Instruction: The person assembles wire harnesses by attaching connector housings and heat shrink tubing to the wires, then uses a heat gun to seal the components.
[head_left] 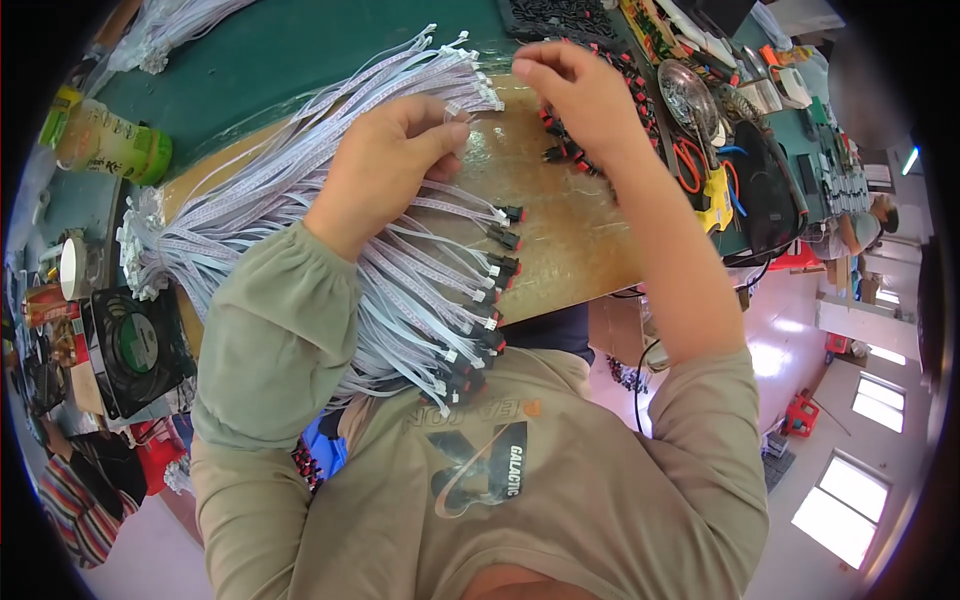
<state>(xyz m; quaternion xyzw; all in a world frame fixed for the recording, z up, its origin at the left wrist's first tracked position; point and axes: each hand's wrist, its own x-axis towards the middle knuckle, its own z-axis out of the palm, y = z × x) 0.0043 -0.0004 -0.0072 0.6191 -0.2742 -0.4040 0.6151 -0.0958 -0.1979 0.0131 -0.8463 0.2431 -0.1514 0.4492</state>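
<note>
My left hand (390, 155) is closed in a pinch over a bundle of flat white cables (300, 150). A small white plug (453, 108) on a cable end shows at its fingertips. To the right, my right hand (585, 95) is raised beside a pile of small black-and-red connectors (570, 150). Its thumb and fingers are curled together, and what they hold, if anything, is too small to name. Nearer my body, several cables end in black-and-red connectors (503, 265). The far cables end in bare white plugs (485, 98).
A brown board (570, 260) lies under the cables on a green table (260, 60). At left stand a green-labelled plastic jar (125, 145) and a black fan (135, 345). At right are a metal bowl (688, 95), orange-handled pliers (690, 165), a yellow tool (716, 200) and a black pouch (765, 190).
</note>
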